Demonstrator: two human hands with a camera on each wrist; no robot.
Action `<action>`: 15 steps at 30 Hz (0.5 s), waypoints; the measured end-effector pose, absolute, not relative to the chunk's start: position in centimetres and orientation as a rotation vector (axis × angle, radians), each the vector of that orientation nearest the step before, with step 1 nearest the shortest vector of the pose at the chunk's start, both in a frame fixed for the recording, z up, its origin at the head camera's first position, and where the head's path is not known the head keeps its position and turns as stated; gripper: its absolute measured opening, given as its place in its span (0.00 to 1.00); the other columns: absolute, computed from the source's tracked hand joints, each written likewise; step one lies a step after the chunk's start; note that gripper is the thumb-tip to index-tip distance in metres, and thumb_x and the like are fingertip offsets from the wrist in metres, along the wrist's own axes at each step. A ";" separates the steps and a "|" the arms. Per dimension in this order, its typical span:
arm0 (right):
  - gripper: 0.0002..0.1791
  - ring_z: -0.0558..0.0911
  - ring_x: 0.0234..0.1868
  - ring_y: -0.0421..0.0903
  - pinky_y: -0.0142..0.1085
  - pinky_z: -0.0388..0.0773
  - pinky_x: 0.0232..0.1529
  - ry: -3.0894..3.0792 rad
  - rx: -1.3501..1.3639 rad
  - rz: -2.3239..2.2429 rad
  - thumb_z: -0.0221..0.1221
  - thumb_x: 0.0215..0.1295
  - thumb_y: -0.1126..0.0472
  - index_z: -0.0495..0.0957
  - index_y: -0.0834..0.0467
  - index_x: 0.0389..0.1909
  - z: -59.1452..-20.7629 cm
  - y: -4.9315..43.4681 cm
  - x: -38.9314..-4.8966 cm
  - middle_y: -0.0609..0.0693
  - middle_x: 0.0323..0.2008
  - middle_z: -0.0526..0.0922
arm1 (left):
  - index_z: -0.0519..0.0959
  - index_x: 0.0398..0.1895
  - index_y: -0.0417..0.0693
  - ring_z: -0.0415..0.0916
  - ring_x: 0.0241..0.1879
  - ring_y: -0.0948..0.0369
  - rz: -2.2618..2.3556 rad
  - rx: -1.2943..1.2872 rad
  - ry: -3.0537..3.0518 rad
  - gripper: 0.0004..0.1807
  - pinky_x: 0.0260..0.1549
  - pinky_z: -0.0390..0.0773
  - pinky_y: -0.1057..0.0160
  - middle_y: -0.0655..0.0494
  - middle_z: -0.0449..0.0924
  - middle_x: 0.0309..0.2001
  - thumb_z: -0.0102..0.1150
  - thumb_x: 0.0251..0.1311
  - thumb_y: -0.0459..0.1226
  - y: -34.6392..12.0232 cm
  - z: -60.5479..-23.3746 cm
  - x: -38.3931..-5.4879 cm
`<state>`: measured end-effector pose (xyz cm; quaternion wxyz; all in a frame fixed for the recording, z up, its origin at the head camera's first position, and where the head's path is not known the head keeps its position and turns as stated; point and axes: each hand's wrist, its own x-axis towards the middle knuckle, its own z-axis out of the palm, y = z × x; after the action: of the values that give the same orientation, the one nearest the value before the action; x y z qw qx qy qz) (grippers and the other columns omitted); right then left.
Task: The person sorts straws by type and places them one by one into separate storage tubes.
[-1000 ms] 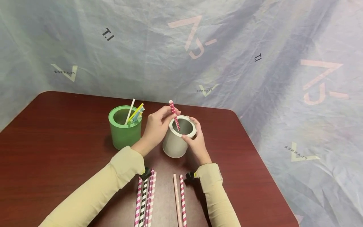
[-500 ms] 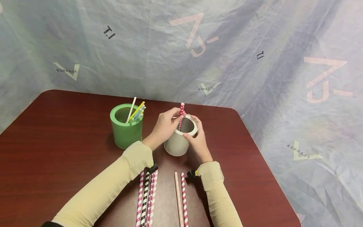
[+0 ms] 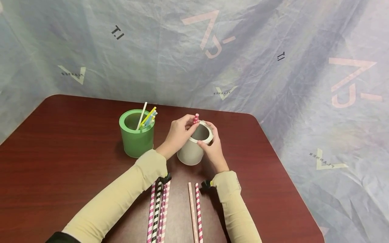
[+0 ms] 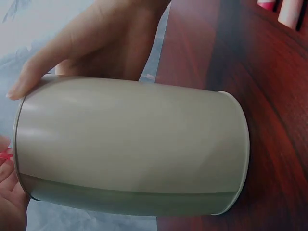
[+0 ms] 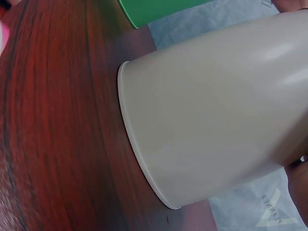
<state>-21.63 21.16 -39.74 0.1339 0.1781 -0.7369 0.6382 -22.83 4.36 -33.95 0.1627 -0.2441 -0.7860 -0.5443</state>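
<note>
My left hand (image 3: 180, 134) pinches a red straw with white marks (image 3: 196, 118) between thumb and fingers over the far left rim of an off-white can (image 3: 189, 154). Only the straw's top end shows above the fingers; its lower part is hidden. On the other side, my right hand (image 3: 214, 144) grips the can's rim, thumb near and fingers at the far edge. In the left wrist view the can (image 4: 130, 144) fills the middle, with a bit of the red straw (image 4: 6, 155) at its mouth. The can's base (image 5: 139, 154) stands on the table in the right wrist view.
A green can (image 3: 137, 143) to the left holds several thin sticks, white, yellow and blue (image 3: 148, 117). Nearer me lie several patterned straws (image 3: 158, 212) on the left and two more, peach (image 3: 192, 212) and pink-striped (image 3: 199, 212), on the right. A fabric backdrop (image 3: 152, 50) hangs behind.
My left hand has moved right with the red straw, which has turned more upright and sunk lower into the off-white can. My right hand stays on the rim.
</note>
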 end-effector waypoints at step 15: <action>0.51 0.68 0.61 0.43 0.26 0.69 0.54 -2.111 0.533 1.841 0.71 0.51 0.43 0.57 0.60 0.69 -39.8 21.2 -21.6 0.58 0.67 0.65 | 0.78 0.51 0.38 0.81 0.52 0.55 -1.742 -0.672 -2.095 0.16 0.52 0.79 0.62 0.45 0.84 0.49 0.62 0.60 0.32 3.6 -33.7 -22.0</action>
<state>-21.57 21.18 -39.78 0.1446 0.1850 -0.7327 0.6388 -21.99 3.57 -33.72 0.1670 -0.2360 -0.7362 -0.6119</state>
